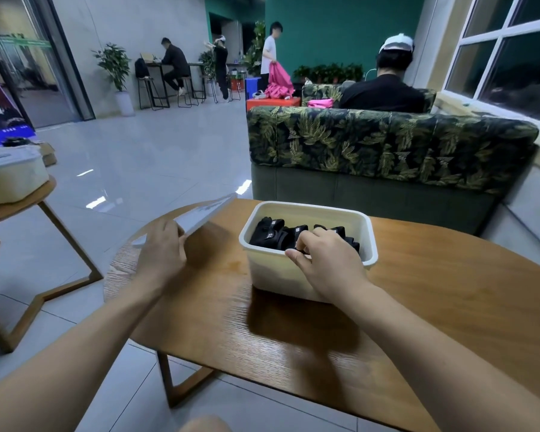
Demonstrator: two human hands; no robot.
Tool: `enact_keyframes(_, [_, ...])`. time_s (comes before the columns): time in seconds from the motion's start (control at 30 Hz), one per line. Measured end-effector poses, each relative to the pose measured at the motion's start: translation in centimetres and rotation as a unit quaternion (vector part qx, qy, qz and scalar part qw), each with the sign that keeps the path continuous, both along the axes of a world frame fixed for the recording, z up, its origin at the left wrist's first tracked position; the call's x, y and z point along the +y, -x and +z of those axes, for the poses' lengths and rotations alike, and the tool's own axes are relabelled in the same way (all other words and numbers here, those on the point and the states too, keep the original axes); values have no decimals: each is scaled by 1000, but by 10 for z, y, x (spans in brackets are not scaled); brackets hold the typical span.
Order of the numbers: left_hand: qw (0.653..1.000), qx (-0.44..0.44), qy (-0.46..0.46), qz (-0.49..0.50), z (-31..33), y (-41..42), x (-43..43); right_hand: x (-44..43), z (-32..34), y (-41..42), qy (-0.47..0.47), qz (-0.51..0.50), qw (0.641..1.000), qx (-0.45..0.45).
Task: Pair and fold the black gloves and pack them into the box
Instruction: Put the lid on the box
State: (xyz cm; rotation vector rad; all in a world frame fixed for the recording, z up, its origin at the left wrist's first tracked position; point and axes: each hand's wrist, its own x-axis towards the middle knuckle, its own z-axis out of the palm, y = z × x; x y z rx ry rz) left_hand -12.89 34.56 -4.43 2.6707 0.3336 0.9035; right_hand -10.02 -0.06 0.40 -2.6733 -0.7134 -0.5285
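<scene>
Head view: lid [205, 213] tilted, black gloves [262, 237] boxed (tags [300, 229] illegible).

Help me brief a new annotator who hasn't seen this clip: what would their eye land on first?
First, the white box on the wooden table, with folded black gloves inside and the right hand curled onto them. Next, the left hand gripping a tilted white lid over the table's left edge. Behind stands a leaf-patterned sofa.
</scene>
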Motion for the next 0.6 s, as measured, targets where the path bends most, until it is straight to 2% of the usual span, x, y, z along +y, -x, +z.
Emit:
enact_keyframes(0.17, [995,-67,-13,-71,58,9,-35,-13,20,-10,-68,25,997,16])
enact_keyframes(0.3, [986,-94,-29,-133,95,18,-75,-40,48,-28,-150,2,987,54])
enact_keyframes(0.5, [968,-102,-31,-227,125,32,-128,-93,73,-50,-307,-92,938,135])
enact_keyframes(0.6, [959,-102,-12,-264,133,38,-142,-120,72,-54,-346,-76,922,157])
